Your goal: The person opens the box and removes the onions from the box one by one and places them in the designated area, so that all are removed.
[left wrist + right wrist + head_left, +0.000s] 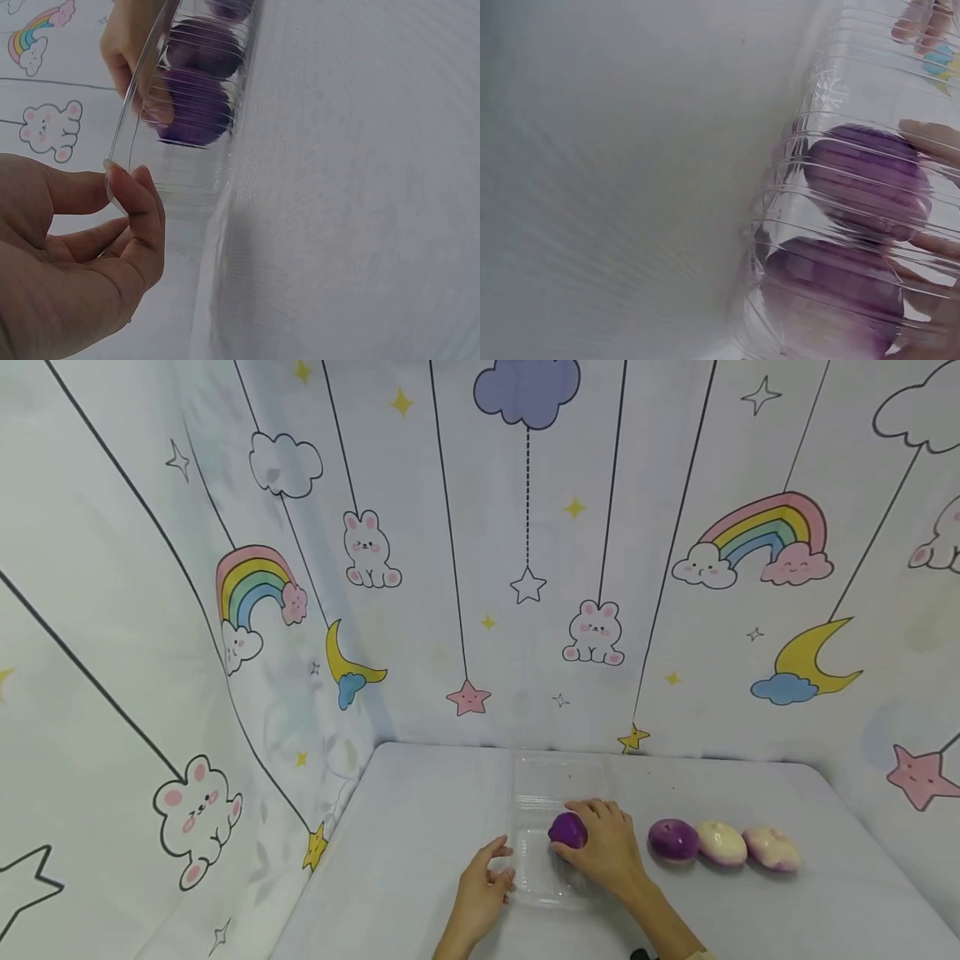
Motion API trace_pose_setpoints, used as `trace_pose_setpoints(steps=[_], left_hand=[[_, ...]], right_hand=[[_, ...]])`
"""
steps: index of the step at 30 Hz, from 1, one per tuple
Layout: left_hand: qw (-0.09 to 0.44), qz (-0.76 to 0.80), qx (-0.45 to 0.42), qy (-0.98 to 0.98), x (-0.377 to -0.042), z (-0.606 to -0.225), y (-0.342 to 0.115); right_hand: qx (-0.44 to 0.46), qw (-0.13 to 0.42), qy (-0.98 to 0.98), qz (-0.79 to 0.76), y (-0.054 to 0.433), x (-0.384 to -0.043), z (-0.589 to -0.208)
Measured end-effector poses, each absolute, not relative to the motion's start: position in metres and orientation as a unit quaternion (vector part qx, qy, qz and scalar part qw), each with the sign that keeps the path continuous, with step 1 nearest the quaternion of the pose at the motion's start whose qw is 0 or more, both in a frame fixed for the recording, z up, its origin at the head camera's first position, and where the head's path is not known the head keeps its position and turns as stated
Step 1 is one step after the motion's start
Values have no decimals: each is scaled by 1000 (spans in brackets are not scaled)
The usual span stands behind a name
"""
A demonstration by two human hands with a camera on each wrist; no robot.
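Observation:
A clear plastic container (531, 881) with ribbed walls lies in front of me. My right hand (611, 847) reaches over it and grips a round, glossy purple turnip-like thing (567, 831), seen through the wall in the left wrist view. My left hand (90, 255) pinches the container's thin rim between thumb and finger. Through the ribbed wall, the right wrist view shows one purple thing (866, 176) by the right fingers and a second, paler below (829, 300). Whether that second one lies inside is hard to tell.
To the right, a purple round thing (673, 841) and two cream-and-purple ones (722, 844) (772, 849) sit in a row on the white table (420, 827). A printed cloth (517, 635) hangs along the table's back and left sides.

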State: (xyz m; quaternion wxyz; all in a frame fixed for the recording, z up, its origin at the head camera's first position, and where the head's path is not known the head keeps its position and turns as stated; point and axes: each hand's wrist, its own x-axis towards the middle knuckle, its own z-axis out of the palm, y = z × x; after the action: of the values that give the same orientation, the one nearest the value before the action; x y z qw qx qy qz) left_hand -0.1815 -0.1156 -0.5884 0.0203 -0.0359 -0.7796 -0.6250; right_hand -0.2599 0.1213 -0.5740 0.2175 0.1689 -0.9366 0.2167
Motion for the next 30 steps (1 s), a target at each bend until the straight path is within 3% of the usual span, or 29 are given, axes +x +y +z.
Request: trace_pose_setpoints(steps=[22, 30], left_hand=[[21, -632, -43, -774, -178, -584, -114], [22, -632, -40, -774, -179, -584, -115]], right_hand=[[160, 221, -934, 229, 126, -257, -573], [171, 273, -911, 256, 137, -259, -567]])
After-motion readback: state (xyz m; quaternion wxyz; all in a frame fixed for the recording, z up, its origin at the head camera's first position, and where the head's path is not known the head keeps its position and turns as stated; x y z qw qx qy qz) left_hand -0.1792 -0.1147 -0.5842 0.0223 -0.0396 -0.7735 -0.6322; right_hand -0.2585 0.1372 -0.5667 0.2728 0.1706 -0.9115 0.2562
